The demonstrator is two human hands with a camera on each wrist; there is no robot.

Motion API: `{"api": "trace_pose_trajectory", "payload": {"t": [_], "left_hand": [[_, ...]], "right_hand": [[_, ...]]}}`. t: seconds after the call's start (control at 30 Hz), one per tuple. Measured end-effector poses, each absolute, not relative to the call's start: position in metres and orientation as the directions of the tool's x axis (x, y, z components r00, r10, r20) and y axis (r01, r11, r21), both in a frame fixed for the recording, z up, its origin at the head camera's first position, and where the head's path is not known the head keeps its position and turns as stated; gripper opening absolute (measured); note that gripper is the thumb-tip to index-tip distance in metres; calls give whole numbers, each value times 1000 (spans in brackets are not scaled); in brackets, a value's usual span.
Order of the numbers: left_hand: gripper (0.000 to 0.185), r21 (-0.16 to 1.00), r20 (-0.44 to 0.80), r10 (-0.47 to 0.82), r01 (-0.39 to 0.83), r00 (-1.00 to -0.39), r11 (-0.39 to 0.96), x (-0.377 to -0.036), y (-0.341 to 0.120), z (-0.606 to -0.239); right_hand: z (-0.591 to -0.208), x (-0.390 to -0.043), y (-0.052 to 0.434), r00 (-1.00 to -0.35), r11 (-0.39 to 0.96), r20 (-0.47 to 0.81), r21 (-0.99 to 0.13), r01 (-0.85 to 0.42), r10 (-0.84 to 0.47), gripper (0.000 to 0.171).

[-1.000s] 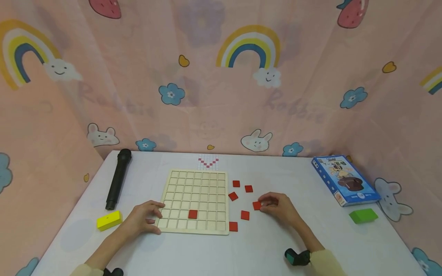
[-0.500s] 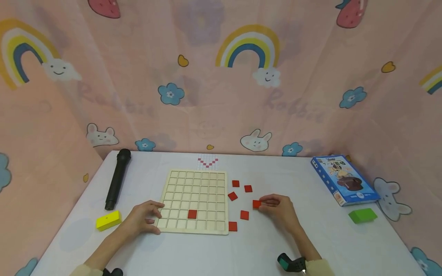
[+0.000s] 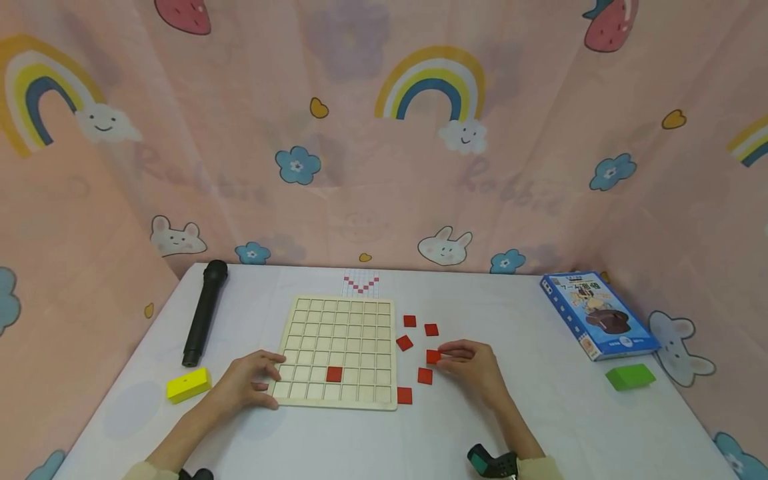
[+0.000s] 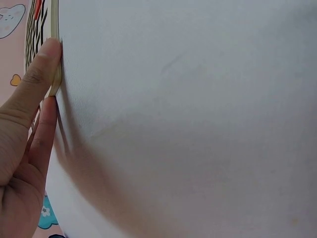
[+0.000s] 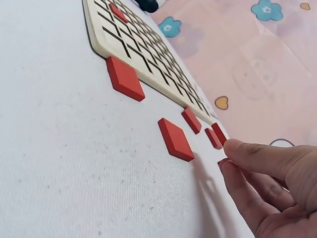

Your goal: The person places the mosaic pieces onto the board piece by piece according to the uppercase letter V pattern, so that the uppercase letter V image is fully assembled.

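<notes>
A pale wooden grid board [image 3: 339, 350] lies flat on the table, one red square tile [image 3: 334, 374] in its lower rows. At the board's near left corner my left hand [image 3: 247, 380] holds the edge, thumb at the corner and fingers along the left side. To the right of the board my right hand [image 3: 474, 365] pinches a red tile [image 3: 433, 357] between thumb and fingers. Several other red tiles lie between board and right hand, among them a tile [image 3: 425, 376] just nearer me and a tile [image 3: 405, 395] at the board's right edge.
A small grid card [image 3: 361, 283] with a red V pattern lies behind the board. At left are a black microphone [image 3: 205, 313] and a yellow block [image 3: 189, 385]. A blue box [image 3: 600, 315] and a green block [image 3: 631, 377] sit at right. A patterned curtain [image 3: 360, 200] surrounds the table.
My right hand has moved left, toward the board, with the red tile in its fingers. My left hand stays at the board's corner.
</notes>
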State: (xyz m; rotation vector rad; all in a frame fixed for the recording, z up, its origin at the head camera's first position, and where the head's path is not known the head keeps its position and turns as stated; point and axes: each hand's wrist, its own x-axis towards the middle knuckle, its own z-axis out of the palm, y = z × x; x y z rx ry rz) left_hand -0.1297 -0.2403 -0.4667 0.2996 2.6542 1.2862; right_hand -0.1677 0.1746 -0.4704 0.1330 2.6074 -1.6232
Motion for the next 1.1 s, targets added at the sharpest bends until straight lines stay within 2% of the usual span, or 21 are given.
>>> {"api": "trace_pose_trajectory", "payload": {"t": [0.3,0.5,1.1], "left_hand": [[39,782,-21,299,171,-954,600,-129,-244,-469],[40,796,-30,298,157,-954,585,-128,-243,-468],[39,793,-7,312,185,-950,580,-130,-244,-470]], "right_hand": [[-474,-166,155,-992,375,-123,-918,127,34,26],[-476,-166,143,-994,333,-111,-937,110,16,25],[-471,-167,96,-997,315,-20,-949,-6,-77,29]]}}
